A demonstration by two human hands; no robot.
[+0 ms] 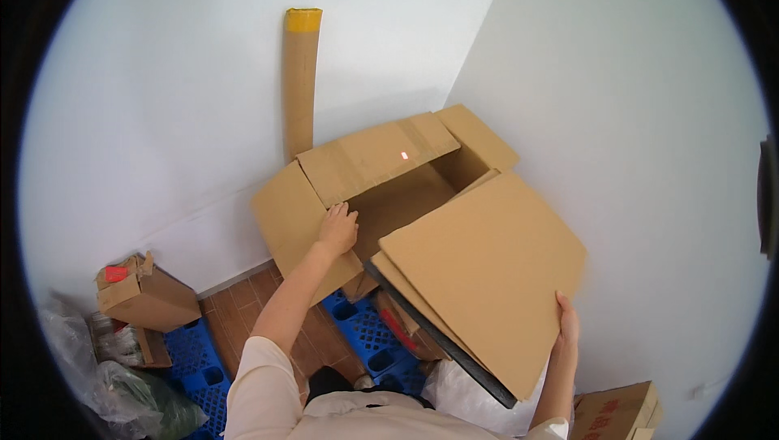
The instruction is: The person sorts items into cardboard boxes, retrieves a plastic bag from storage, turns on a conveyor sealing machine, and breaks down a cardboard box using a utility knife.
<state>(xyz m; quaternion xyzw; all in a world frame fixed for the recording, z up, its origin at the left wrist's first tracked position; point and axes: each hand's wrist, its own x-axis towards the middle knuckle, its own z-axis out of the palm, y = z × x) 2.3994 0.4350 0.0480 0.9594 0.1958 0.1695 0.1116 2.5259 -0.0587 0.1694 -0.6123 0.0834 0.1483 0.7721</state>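
Observation:
A large open cardboard box (380, 163) stands in the corner with its flaps folded outward, partly dark inside. My left hand (341, 230) grips the box edge where the left flap (292, 221) meets the back one. In my right hand (567, 318) is the right edge of a tilted stack of flat cardboard sheets (481, 263). A black foam-like panel (438, 333) lies beneath the sheets, showing along their lower left edge. The stack slants across the front of the box and hides part of its opening.
A tall cardboard tube (301, 81) with yellow tape leans on the wall. Blue plastic pallets (188, 349) lie on the wood-look floor (243, 303). At left are a smaller carton (149, 297) and clear plastic bags (73, 355). Another carton (614, 412) stands at lower right.

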